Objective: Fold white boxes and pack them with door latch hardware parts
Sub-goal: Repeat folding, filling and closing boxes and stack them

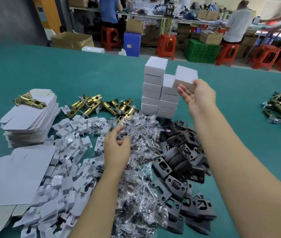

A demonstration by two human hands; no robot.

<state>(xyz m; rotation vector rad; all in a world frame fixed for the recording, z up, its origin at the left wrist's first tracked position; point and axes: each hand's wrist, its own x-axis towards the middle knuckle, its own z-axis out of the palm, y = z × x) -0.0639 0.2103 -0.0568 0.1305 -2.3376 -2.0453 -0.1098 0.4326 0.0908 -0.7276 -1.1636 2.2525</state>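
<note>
Green table (85,79) carries everything, sorted in heaps. Far centre: stack of closed white boxes (155,93), two columns, left column taller than the right. Near left: flat box blanks (28,115), one pile with a brass latch on top, more loose blanks nearer. Centre: spill of bagged screw packs (136,169) running near to far. Right of that: dark strike plates (179,162). Between blanks and bags: white card inserts (67,157). Far of the bags: brass latch bolts (102,105). A second batch of latches sits far right, well apart.

Right hand (199,97) is up at the stack, pinching a closed box (185,79) between thumb and fingertips at its near end; remaining fingers relaxed. Box is just above and right of the shorter column, not seated as far as I can tell.

Left hand (117,146) hovers over the screw packs, fingers loosely curled, holding nothing that I can make out.

Step, as I read it: stacking a finished box on the shorter column. Next move needs the box squared to the column edges before release, or the stack leans. After that, probably a fresh blank from the left pile to fold.
</note>
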